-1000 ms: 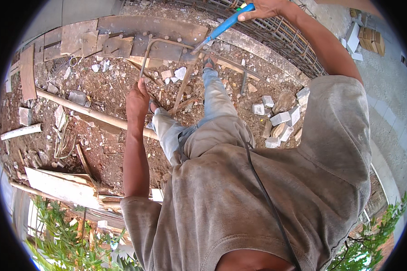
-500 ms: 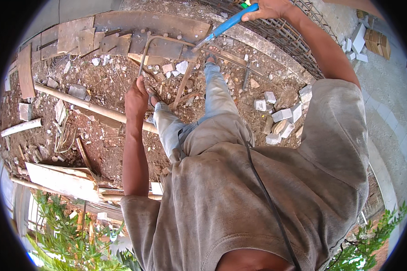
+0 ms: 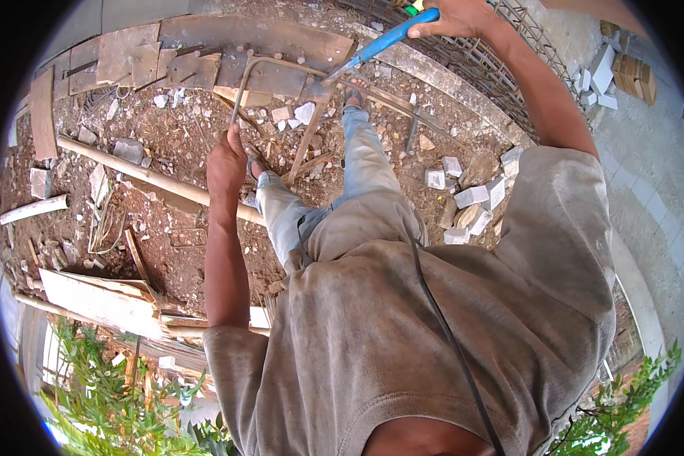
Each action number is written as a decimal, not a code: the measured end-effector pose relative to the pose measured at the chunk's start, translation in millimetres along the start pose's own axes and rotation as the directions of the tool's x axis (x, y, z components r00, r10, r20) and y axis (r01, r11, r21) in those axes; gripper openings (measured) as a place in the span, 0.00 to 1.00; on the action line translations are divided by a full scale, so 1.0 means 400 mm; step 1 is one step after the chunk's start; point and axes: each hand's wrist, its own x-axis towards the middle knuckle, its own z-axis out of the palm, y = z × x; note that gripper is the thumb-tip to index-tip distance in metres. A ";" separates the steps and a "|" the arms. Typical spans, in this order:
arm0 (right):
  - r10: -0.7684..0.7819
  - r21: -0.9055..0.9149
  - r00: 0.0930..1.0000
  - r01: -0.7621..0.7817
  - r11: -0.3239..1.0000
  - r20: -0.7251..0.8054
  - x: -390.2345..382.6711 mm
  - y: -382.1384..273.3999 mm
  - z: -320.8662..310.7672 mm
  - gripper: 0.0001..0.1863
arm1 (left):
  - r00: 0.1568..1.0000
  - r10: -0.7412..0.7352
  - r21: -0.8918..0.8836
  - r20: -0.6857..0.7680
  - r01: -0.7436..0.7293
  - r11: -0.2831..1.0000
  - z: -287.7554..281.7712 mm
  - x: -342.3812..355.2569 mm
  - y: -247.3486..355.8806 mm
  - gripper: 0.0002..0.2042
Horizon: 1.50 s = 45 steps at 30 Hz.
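Observation:
My left hand [image 3: 226, 163] is closed around the lower end of a bent steel rod [image 3: 243, 85]. From my fist the rod rises, turns a rounded corner and runs right across a wooden plank [image 3: 281, 39] studded with several metal pegs. At the upper right, my right hand [image 3: 450, 18] grips a long tool with a blue handle [image 3: 395, 36]. Its narrow metal tip slants down to the left and meets the rod near the plank's right end; whether it hooks round the rod I cannot tell. A bit of green and yellow shows beside the right hand.
Rubble and broken white blocks [image 3: 471, 196] lie on the brown soil around my feet. A bamboo pole [image 3: 156, 178] crosses the left side. Tied rebar cages [image 3: 520, 99] stand behind a concrete edge at right. Boards [image 3: 102, 300] and leafy plants [image 3: 106, 372] are at lower left.
Very little differs. The view has shifted slightly, and my right upper arm sits a touch lower; both hands keep their grips, and the rod's bend looks the same.

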 end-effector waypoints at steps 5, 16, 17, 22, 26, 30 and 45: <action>0.064 0.067 0.998 -0.064 0.996 -0.005 -0.024 0.111 -0.039 0.31 | 1.000 -0.007 0.009 0.019 0.007 1.000 -0.004 0.003 0.004 0.31; -0.066 -0.237 0.995 0.047 0.970 -0.073 0.014 0.197 0.024 0.31 | 0.994 -0.065 0.065 0.087 0.059 0.996 -0.003 0.005 -0.006 0.31; -0.072 -0.266 0.994 0.049 0.963 -0.079 0.010 0.196 0.025 0.31 | 0.995 -0.058 0.046 0.079 0.054 0.997 -0.002 0.005 -0.006 0.31; -0.114 -0.223 0.984 0.081 0.971 -0.138 0.012 0.212 0.029 0.32 | 0.993 -0.075 0.050 0.095 0.071 0.996 -0.001 0.005 -0.007 0.31; -0.141 -0.253 0.984 0.110 0.961 -0.108 0.026 0.214 0.021 0.33 | 0.992 -0.090 0.031 0.086 0.087 0.996 0.001 0.005 -0.008 0.31; -0.088 -0.082 0.996 0.086 0.993 -0.024 0.010 0.166 0.006 0.30 | 0.995 -0.073 0.033 0.075 0.070 0.997 -0.001 0.005 -0.005 0.31; 0.060 -0.177 0.996 -0.070 0.982 -0.063 -0.034 0.253 0.038 0.34 | 0.989 -0.124 0.030 0.078 0.122 0.992 0.001 -0.002 -0.004 0.30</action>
